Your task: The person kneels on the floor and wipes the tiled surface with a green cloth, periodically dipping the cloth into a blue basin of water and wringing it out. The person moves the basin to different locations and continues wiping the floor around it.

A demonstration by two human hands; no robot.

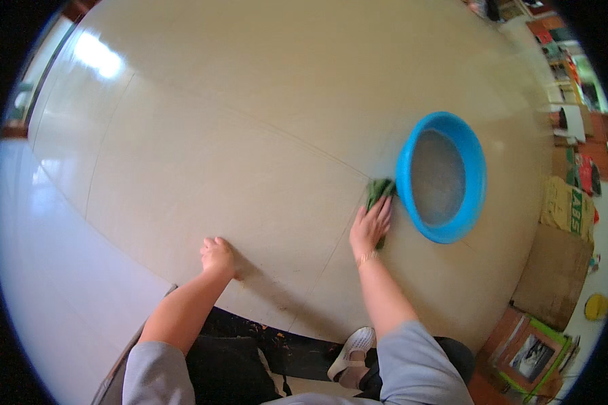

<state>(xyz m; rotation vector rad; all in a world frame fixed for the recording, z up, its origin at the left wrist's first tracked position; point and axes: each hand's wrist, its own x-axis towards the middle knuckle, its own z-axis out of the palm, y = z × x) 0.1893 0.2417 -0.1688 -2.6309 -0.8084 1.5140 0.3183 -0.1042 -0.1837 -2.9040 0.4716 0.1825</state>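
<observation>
My right hand [369, 227] lies over a crumpled green cloth [380, 188] on the beige tiled floor [263, 167]. Its fingers reach toward the wall of a blue plastic basin [475, 177], and the cloth's far end touches or nearly touches that wall. Murky grey water [437, 177] with some foam stands in the basin. Over to the left, my left hand [218, 255] rests at the floor with its fingers curled in. I see nothing in it, though its palm is hidden.
A dark strip [278, 334] edges the floor near my white perforated shoe [355, 349]. Along the right lie a brown board [555, 273], a printed sack [565, 205] and a green-edged frame [534, 357]. A pale bluish surface [66, 283] borders the left.
</observation>
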